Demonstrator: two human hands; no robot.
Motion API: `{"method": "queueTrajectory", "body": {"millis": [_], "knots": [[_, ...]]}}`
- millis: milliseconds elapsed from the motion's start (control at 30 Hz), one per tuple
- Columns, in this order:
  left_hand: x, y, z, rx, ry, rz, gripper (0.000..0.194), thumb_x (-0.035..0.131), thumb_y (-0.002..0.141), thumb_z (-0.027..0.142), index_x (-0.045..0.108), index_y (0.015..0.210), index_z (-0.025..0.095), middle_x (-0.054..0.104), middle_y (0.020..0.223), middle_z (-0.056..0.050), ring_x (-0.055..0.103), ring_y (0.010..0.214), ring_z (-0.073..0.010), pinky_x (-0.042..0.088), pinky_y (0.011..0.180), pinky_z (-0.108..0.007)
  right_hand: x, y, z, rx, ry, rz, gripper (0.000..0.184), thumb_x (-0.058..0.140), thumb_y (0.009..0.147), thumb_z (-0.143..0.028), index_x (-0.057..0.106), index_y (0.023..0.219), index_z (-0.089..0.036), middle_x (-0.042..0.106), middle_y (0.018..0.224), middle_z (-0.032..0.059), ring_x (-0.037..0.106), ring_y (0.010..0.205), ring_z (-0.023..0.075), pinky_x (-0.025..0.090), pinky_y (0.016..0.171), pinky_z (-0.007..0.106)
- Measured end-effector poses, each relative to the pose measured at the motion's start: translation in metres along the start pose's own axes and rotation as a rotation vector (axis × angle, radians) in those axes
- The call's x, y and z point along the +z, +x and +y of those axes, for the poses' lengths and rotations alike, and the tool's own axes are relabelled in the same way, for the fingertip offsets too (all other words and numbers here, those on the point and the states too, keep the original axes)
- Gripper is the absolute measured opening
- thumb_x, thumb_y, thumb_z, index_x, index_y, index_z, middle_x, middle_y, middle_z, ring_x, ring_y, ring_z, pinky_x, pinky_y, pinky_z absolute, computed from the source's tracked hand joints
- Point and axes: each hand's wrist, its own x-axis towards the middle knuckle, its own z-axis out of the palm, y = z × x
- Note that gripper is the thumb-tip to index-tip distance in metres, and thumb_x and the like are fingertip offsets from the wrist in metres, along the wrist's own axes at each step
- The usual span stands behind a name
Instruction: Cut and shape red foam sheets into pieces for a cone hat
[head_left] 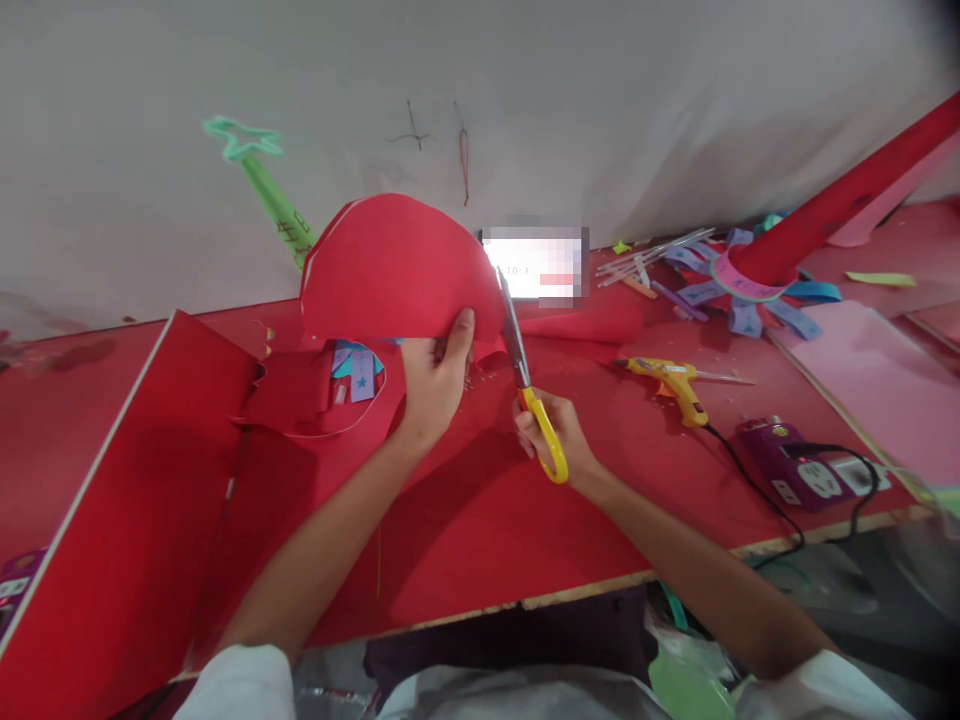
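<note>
My left hand [439, 380] pinches the lower edge of a red paper piece [397, 265], thumb in front and the other fingers behind. The paper has a rounded top edge and is held up above the table. In my right hand [559, 430] is a pair of scissors [525, 370] with yellow handles, the blades pointing up along the paper's right edge. Whether the blades touch the paper, I cannot tell. Below and left of my left hand lies red sheet material with a curved cut-out [330, 432], where blue and purple paper strips [362, 375] show.
A yellow glue gun [671, 382] lies at right, its black cord near a purple power socket [806, 470]. A large red board [112, 500] stands at left. Behind are a lit screen [532, 265], a green cone [277, 210] and a long red cone [840, 205] with paper strips.
</note>
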Motion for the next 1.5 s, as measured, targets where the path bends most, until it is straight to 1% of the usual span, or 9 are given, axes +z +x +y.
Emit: {"method": "queueTrajectory", "body": {"millis": [233, 500, 700, 833, 933, 1033, 1133, 1333, 1500], "knots": [[-0.001, 0.000, 0.003, -0.018, -0.012, -0.014, 0.059, 0.072, 0.099, 0.056, 0.047, 0.059, 0.021, 0.042, 0.053, 0.005, 0.038, 0.048, -0.0080, 0.030, 0.048, -0.027, -0.001, -0.001, -0.003, 0.051, -0.031, 0.003, 0.071, 0.064, 0.083, -0.094, 0.052, 0.077, -0.025, 0.043, 0.050, -0.0073, 0.042, 0.039, 0.0110, 0.034, 0.039, 0.027], [-0.001, 0.008, -0.009, -0.062, -0.134, 0.050, 0.065, 0.083, 0.090, 0.058, 0.038, 0.059, 0.022, 0.032, 0.053, 0.008, 0.031, 0.046, -0.0070, 0.029, 0.044, -0.026, 0.004, 0.000, -0.005, 0.059, 0.142, -0.055, 0.075, 0.068, 0.074, -0.098, 0.050, 0.077, -0.025, 0.042, 0.050, -0.0095, 0.038, 0.035, 0.0084, 0.034, 0.036, 0.025], [0.001, 0.008, -0.001, -0.130, -0.260, 0.044, 0.051, 0.088, 0.086, 0.056, 0.054, 0.067, 0.022, 0.051, 0.055, 0.006, 0.044, 0.045, -0.0075, 0.034, 0.041, -0.023, 0.007, 0.000, -0.003, -0.004, 0.147, -0.065, 0.073, 0.064, 0.080, -0.096, 0.052, 0.080, -0.024, 0.042, 0.053, -0.0088, 0.039, 0.040, 0.0088, 0.032, 0.040, 0.026], [-0.001, 0.005, 0.001, -0.112, -0.174, 0.013, 0.056, 0.084, 0.089, 0.059, 0.052, 0.062, 0.021, 0.049, 0.053, 0.005, 0.043, 0.045, -0.0071, 0.035, 0.042, -0.023, 0.004, 0.004, 0.003, -0.109, 0.081, -0.030, 0.071, 0.061, 0.085, -0.094, 0.053, 0.085, -0.024, 0.046, 0.066, -0.0058, 0.039, 0.052, 0.0101, 0.037, 0.048, 0.028], [-0.001, 0.004, 0.001, -0.098, -0.111, 0.031, 0.058, 0.084, 0.088, 0.059, 0.050, 0.061, 0.021, 0.047, 0.054, 0.005, 0.042, 0.046, -0.0074, 0.034, 0.043, -0.024, 0.005, 0.008, 0.010, -0.152, 0.029, -0.012, 0.070, 0.055, 0.089, -0.095, 0.054, 0.091, -0.024, 0.049, 0.075, -0.0032, 0.042, 0.061, 0.0122, 0.041, 0.057, 0.029], [-0.002, 0.003, -0.001, -0.089, -0.072, 0.051, 0.056, 0.085, 0.087, 0.058, 0.051, 0.062, 0.022, 0.048, 0.055, 0.005, 0.043, 0.047, -0.0082, 0.037, 0.045, -0.025, 0.009, 0.009, 0.014, -0.110, 0.028, -0.017, 0.073, 0.051, 0.086, -0.098, 0.053, 0.097, -0.026, 0.051, 0.082, -0.0011, 0.047, 0.068, 0.0149, 0.044, 0.061, 0.030], [-0.002, 0.003, -0.001, -0.123, -0.053, 0.034, 0.055, 0.081, 0.091, 0.060, 0.055, 0.060, 0.022, 0.051, 0.054, 0.004, 0.047, 0.048, -0.0094, 0.040, 0.047, -0.026, 0.011, 0.007, 0.014, -0.065, 0.022, -0.056, 0.076, 0.048, 0.084, -0.100, 0.053, 0.102, -0.026, 0.051, 0.086, -0.0001, 0.049, 0.072, 0.0160, 0.046, 0.064, 0.031], [0.000, -0.001, -0.001, -0.171, -0.071, 0.000, 0.049, 0.075, 0.096, 0.059, 0.066, 0.064, 0.023, 0.056, 0.055, 0.002, 0.049, 0.048, -0.0102, 0.043, 0.050, -0.026, 0.009, 0.002, 0.003, -0.068, -0.028, -0.140, 0.074, 0.047, 0.088, -0.098, 0.053, 0.092, -0.025, 0.049, 0.079, -0.0019, 0.043, 0.066, 0.0143, 0.042, 0.063, 0.031], [0.001, -0.007, -0.003, -0.192, -0.054, -0.001, 0.046, 0.071, 0.100, 0.053, 0.070, 0.065, 0.024, 0.062, 0.060, 0.002, 0.053, 0.051, -0.0105, 0.047, 0.056, -0.027, 0.009, 0.001, 0.002, -0.099, -0.012, -0.124, 0.074, 0.047, 0.089, -0.097, 0.055, 0.092, -0.024, 0.050, 0.077, -0.0021, 0.042, 0.064, 0.0139, 0.040, 0.064, 0.032]]}}
